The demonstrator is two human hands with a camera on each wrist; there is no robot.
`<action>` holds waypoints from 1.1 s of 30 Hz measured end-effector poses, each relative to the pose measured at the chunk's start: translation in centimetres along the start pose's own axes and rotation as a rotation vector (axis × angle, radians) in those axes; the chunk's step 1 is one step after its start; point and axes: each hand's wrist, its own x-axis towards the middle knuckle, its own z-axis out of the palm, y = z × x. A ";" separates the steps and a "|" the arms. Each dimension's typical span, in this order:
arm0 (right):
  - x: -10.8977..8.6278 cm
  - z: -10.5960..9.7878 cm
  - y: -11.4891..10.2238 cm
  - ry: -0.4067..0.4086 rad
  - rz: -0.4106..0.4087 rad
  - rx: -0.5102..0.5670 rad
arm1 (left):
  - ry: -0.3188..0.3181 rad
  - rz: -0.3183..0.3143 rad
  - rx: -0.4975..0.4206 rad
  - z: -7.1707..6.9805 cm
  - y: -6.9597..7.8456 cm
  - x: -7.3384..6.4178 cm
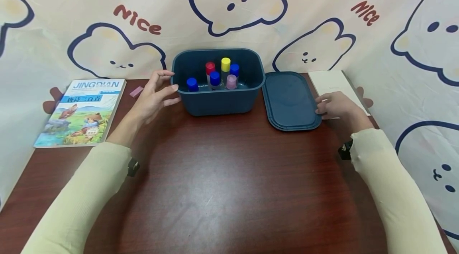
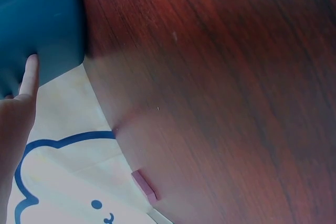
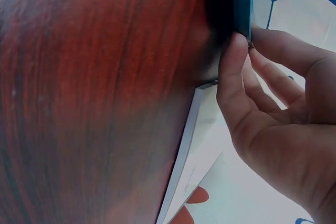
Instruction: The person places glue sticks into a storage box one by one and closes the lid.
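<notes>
A dark blue plastic bin (image 1: 218, 104) stands against the back curtain in the head view. Inside it are several small containers with coloured caps, among them a yellow cap (image 1: 225, 63), a red cap (image 1: 210, 67) and a blue cap (image 1: 192, 84). My left hand (image 1: 155, 96) touches the bin's left end, its fingers spread at the rim and outer wall. The left wrist view has one straight finger (image 2: 31, 74) against that wall. Right of the bin lies its dark blue lid (image 1: 292, 100). At the lid's near right corner, my right hand (image 1: 337, 106) pinches its edge between thumb and fingers.
A picture book (image 1: 82, 112) lies at the back left of the brown table (image 1: 222, 182). Between it and the bin is a small pink block (image 1: 136, 92). A cream-coloured book or box (image 1: 337, 83) lies behind the right hand. A patterned curtain (image 1: 229, 39) encloses the table.
</notes>
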 end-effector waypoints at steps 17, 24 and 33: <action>-0.6 -1.3 0.9 -0.042 0.030 0.275 | 0.005 -0.002 0.005 0.0 -0.1 0.0; -1.2 -1.7 0.7 -0.050 0.034 0.396 | 0.009 -0.002 0.021 0.0 -0.1 -0.1; -1.7 -1.9 0.2 -0.006 0.007 0.403 | 0.007 -0.012 0.014 0.1 0.0 -0.1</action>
